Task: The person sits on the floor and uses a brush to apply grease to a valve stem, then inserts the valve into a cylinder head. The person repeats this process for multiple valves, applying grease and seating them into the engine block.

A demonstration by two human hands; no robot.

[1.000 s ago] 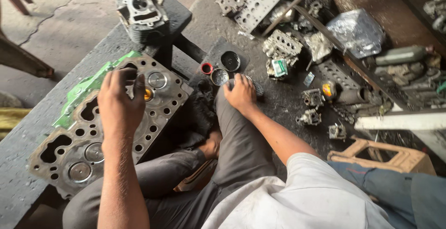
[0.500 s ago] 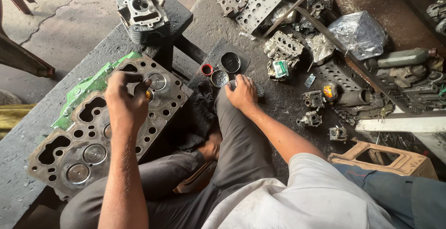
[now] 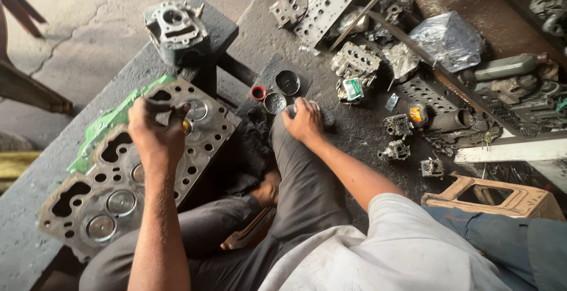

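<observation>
A green-edged engine cylinder head (image 3: 112,190) lies flat on a dark slab, its valve faces up. My left hand (image 3: 155,132) is closed around a dark tool handle held upright on one valve, a yellow part showing beside the fingers. My right hand (image 3: 304,121) rests on the oily floor past my knee, fingers on a small round tin, next to other small tins: a red-rimmed one (image 3: 258,93), a grey one (image 3: 274,102) and a black lid (image 3: 287,82).
A second grey engine casting (image 3: 176,30) stands on the slab's far end. Engine parts and a perforated plate (image 3: 331,4) crowd the floor ahead, with a plastic-wrapped bundle (image 3: 449,38) and a wooden stool (image 3: 496,197) to the right. Bare concrete lies left.
My left hand has shifted slightly on the tool over the valve, turning it. My right hand stays on the tin by my knee.
</observation>
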